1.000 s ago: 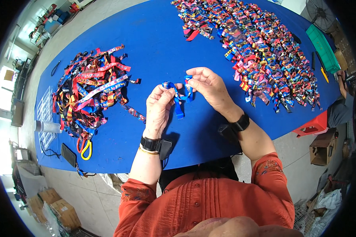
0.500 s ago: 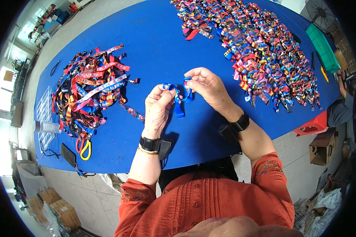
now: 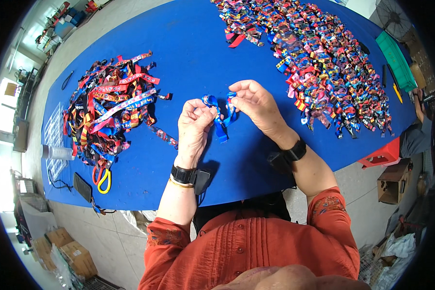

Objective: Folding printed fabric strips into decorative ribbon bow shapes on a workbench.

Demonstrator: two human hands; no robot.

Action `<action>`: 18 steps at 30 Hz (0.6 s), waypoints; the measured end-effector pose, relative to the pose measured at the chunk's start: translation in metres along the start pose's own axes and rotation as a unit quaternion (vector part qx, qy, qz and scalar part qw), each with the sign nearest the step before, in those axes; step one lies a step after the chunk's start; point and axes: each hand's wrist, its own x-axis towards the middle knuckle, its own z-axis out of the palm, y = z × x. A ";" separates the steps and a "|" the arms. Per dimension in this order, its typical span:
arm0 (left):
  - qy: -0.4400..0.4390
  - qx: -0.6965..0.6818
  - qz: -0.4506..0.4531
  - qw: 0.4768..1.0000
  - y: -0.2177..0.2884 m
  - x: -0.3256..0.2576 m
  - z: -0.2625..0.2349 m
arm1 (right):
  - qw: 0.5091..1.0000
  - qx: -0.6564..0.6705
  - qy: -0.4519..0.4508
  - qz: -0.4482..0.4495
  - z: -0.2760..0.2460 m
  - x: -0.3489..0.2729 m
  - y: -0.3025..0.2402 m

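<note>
A blue printed ribbon strap hangs in a loop between my two hands, over the middle of the table. My left hand pinches one end of it between thumb and fingers. At the other end, my right hand grips the strap with thumb and forefinger. To the left lies a loose heap of long printed ribbon straps in many colours. On the right, rows of short looped straps cover a wide band of the table.
The blue table spreads before me. At its left edge are scissors with red and yellow handles, a phone, a clear cup and a white wire rack. A green crate and a yellow-handled tool sit far right.
My hands stay nearly in place. The strap's upper loop at my left fingers stands more open, and my right hand has shifted slightly to the right.
</note>
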 end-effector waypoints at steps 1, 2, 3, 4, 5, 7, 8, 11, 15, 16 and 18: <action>0.000 0.000 0.000 1.000 0.000 0.000 0.000 | 1.000 0.000 0.000 0.000 0.000 0.000 0.000; -0.001 0.001 0.008 1.000 -0.001 0.001 -0.001 | 1.000 -0.006 0.000 -0.001 0.001 0.000 -0.002; -0.003 0.003 0.016 1.000 -0.001 0.001 -0.001 | 1.000 -0.012 0.000 -0.003 0.001 0.000 -0.002; -0.003 0.003 0.016 1.000 -0.001 0.001 -0.002 | 1.000 -0.012 -0.001 -0.003 0.001 0.000 -0.002; -0.009 0.012 0.019 1.000 -0.001 0.001 -0.003 | 1.000 -0.007 0.000 -0.005 0.001 0.000 -0.001; -0.015 0.021 0.022 0.999 -0.001 0.001 -0.003 | 1.000 -0.002 0.001 -0.008 0.001 0.000 0.001; -0.009 0.028 0.025 0.999 -0.001 0.001 -0.003 | 1.000 -0.006 0.004 -0.009 0.000 0.001 0.002; 0.003 0.043 0.034 0.998 -0.003 0.001 -0.003 | 1.000 -0.017 0.008 -0.004 -0.001 0.001 0.003; -0.004 0.099 0.044 0.994 0.001 -0.002 0.001 | 0.999 -0.033 0.001 0.005 -0.001 0.000 0.000; -0.002 0.099 0.045 0.994 0.000 -0.002 0.000 | 0.999 -0.034 -0.001 0.006 0.000 0.000 0.001; -0.002 0.094 0.035 0.995 -0.001 -0.002 -0.001 | 1.000 -0.018 0.001 -0.002 0.000 0.000 0.003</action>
